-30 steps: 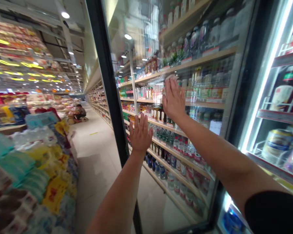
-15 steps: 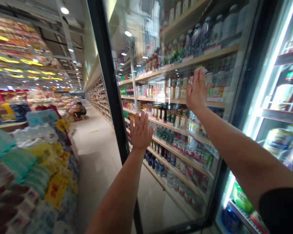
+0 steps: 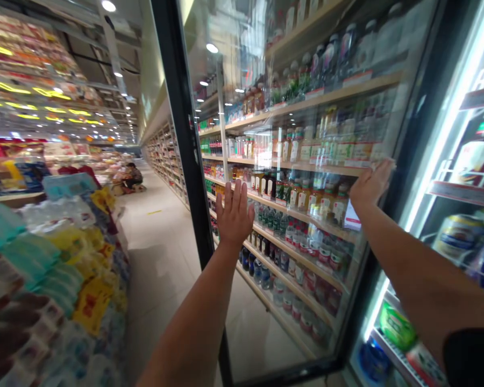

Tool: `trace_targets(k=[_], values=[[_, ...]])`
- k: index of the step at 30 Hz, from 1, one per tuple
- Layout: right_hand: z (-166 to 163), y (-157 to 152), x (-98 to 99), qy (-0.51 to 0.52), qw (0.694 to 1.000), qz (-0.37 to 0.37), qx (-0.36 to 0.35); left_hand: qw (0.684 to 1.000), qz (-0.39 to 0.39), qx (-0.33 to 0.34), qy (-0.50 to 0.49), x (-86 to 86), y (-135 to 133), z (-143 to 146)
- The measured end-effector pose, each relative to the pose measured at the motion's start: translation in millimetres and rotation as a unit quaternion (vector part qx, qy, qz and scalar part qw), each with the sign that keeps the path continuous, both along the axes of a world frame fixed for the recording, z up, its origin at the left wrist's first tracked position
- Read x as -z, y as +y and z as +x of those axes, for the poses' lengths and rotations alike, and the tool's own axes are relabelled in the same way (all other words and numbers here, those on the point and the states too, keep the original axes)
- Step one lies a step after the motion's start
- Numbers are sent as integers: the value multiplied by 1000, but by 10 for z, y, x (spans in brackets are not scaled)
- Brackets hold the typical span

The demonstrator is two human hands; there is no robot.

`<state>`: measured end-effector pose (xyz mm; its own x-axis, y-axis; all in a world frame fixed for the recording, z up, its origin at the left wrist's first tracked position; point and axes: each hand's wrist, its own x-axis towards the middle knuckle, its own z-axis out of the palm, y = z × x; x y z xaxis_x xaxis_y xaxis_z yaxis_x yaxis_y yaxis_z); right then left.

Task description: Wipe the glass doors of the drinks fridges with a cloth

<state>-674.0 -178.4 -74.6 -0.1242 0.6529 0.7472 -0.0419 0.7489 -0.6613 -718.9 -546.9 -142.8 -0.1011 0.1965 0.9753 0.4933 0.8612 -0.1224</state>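
A glass cooler door (image 3: 282, 333) with a black frame stands swung open in front of me. My left hand (image 3: 234, 217) rests flat with fingers spread on the left part of the pane, beside the frame, and holds nothing. Toward the right edge of the glass, my right hand (image 3: 369, 188) presses a pale, crumpled cloth (image 3: 390, 163) against the pane. Only a little of the cloth shows past the fingers; the rest is covered by the hand.
Through the glass show wooden shelves (image 3: 306, 215) of bottled drinks. The lit cooler (image 3: 460, 188) with bottles and cans is at my right. Stacked packaged goods (image 3: 64, 252) stand left of the aisle floor (image 3: 157, 242). Farther down, a person (image 3: 133, 176) crouches.
My right hand has slid down and to the right across the glass with the cloth, toward the frame. The left hand keeps almost the same place on the pane.
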Motion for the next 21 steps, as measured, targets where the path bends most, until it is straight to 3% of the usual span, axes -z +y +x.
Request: trace_targets(k=[3,7,9,11,14,17,21], values=[[-75,-67,119,22,999,41,-2,1000,3,5,-1,2,2,13],[-158,-710,324,6,966,253,-60,1000,6,16,-8,3,6,24],[-148,-1107,495,-42,910,398,-109,1000,5,15,-6,-2,7,33],[-112,-1392,646,-81,851,497,-149,1000,4,14,-2,-11,4,42],[-69,-1476,740,-109,808,552,-174,1000,-3,4,15,-20,-5,50],[-64,-1220,774,-93,849,505,-127,1000,-9,-9,25,-18,-15,48],[-41,-703,1061,-60,953,295,-37,1000,-4,-11,11,-8,-13,46]])
